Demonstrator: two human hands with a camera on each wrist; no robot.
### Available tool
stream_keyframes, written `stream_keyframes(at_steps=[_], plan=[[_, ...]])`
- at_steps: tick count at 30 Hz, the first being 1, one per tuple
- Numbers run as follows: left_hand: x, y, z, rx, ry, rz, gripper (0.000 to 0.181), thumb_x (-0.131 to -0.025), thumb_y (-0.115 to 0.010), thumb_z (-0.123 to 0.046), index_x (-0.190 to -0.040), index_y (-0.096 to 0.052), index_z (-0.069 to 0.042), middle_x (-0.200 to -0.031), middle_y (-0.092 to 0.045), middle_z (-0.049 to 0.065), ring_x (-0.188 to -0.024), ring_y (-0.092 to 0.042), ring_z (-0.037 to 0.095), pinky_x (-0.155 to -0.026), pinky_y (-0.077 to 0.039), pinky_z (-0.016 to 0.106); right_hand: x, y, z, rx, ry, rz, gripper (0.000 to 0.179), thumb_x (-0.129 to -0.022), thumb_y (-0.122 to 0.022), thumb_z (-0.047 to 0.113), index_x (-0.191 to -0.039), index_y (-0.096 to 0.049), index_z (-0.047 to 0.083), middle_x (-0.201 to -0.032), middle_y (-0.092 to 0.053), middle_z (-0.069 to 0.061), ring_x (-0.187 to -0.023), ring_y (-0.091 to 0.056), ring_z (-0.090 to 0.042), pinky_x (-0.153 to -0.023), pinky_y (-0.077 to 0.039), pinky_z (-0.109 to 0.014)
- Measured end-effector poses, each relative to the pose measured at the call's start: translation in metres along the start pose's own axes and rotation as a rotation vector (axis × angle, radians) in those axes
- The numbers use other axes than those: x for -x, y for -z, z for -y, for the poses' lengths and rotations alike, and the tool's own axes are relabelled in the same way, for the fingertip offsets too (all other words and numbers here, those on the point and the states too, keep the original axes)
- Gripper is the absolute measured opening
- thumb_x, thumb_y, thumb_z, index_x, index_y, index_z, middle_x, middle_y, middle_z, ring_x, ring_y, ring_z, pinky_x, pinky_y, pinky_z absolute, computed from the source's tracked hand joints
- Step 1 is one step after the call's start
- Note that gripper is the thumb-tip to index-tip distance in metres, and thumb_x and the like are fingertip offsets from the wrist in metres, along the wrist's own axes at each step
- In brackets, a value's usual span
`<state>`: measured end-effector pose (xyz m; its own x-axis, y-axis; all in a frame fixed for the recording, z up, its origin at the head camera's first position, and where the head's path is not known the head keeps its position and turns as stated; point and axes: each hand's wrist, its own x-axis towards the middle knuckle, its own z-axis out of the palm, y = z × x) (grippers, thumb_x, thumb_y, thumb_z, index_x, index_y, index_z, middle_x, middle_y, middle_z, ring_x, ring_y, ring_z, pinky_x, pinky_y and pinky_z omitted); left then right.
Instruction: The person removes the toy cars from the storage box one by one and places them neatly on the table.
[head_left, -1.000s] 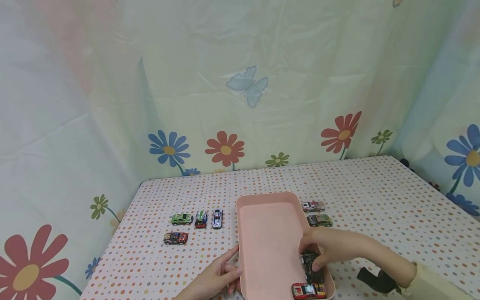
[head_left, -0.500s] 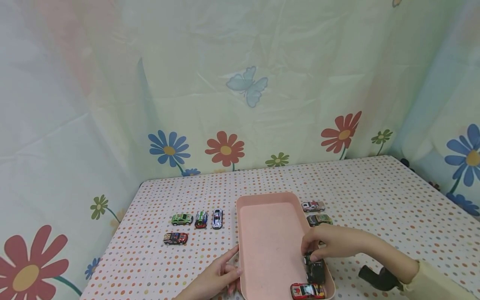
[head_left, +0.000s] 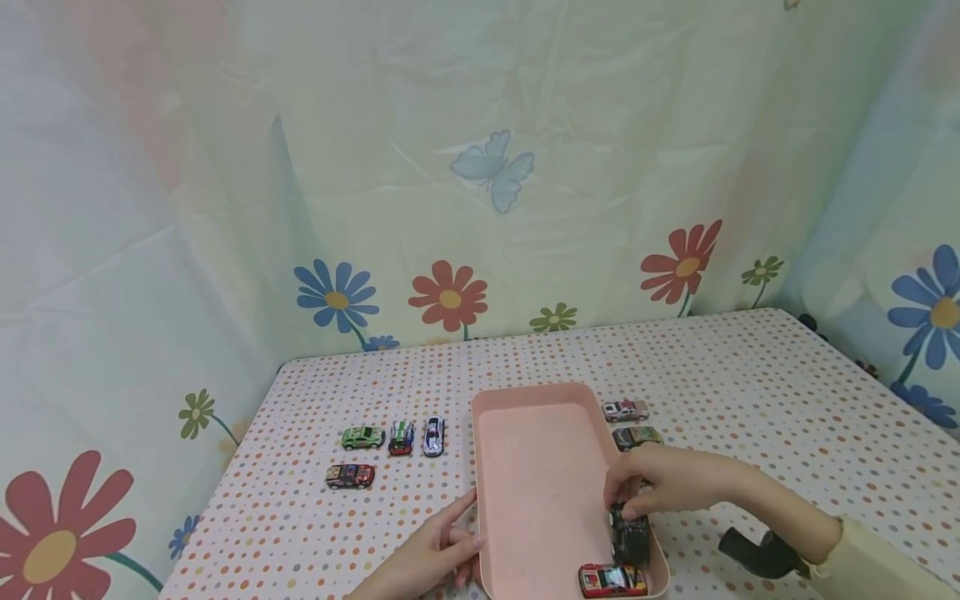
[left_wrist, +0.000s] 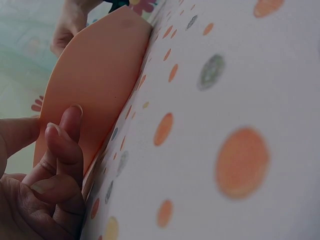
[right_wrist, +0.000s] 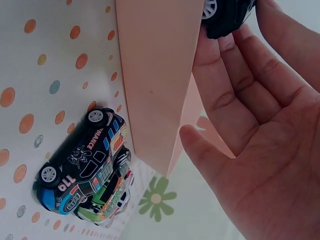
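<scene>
My right hand [head_left: 654, 482] reaches over the right wall of a pink tray [head_left: 536, 450], fingertips and thumb gripping the far end of a black toy car [head_left: 632, 542]. Part of that car's wheel and body shows at the top of the right wrist view. Right below it, in the tray's near right corner, lies a red toy car [head_left: 611, 580]. My left hand [head_left: 431, 550] is at the tray's outer left side, fingertips touching the wall [left_wrist: 95, 85], and no object is held in it.
Several toy cars sit left of the tray, among them a green car [head_left: 363, 437] and a red-black car [head_left: 350, 476]. Past the right wall are a white car [head_left: 626, 410], a green-black car [head_left: 637, 437], and a black car [right_wrist: 80, 165] marked with numbers.
My right hand has shifted slightly up and right, toward the black car's far end. The black car has moved a little right, the red car a little left. My left hand stays put.
</scene>
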<state>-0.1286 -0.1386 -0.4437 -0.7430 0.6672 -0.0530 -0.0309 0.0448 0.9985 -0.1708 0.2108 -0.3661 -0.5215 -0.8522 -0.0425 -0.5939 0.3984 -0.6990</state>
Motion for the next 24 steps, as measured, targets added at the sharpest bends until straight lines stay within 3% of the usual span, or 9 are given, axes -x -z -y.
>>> stream_keyframes(at_steps=[7,17,24], plan=[[0.0006,-0.0002,-0.0019,0.031,0.029,-0.003,0.066,-0.099,-0.049,-0.013,-0.146,-0.007,0.007,-0.069,-0.052,0.005,-0.056,-0.047,0.008,-0.051,-0.035,0.017,0.0007,0.0007,0.0005,0.006,0.006,-0.002,0.009,-0.088,-0.066,0.013,-0.096,-0.066,0.011,-0.09,-0.06,0.013,-0.078,-0.057,-0.002,-0.066,-0.05,-0.025],[0.0011,-0.0022,-0.003,0.035,0.023,-0.017,0.067,-0.098,-0.05,-0.012,-0.146,-0.008,0.008,-0.07,-0.052,0.004,-0.056,-0.047,0.007,-0.051,-0.036,0.017,0.0022,0.0004,0.0004,-0.011,0.005,0.004,0.013,-0.086,-0.068,0.017,-0.098,-0.065,0.011,-0.092,-0.06,0.013,-0.08,-0.056,-0.003,-0.067,-0.05,-0.027],[0.0007,-0.0019,-0.0031,0.011,0.022,-0.017,0.067,-0.098,-0.051,-0.013,-0.146,-0.009,0.007,-0.067,-0.052,0.003,-0.054,-0.047,0.007,-0.048,-0.032,0.017,0.0028,0.0005,0.0037,-0.014,0.006,0.01,0.016,-0.084,-0.071,0.014,-0.099,-0.064,0.011,-0.093,-0.058,0.013,-0.08,-0.056,-0.004,-0.067,-0.05,-0.029]])
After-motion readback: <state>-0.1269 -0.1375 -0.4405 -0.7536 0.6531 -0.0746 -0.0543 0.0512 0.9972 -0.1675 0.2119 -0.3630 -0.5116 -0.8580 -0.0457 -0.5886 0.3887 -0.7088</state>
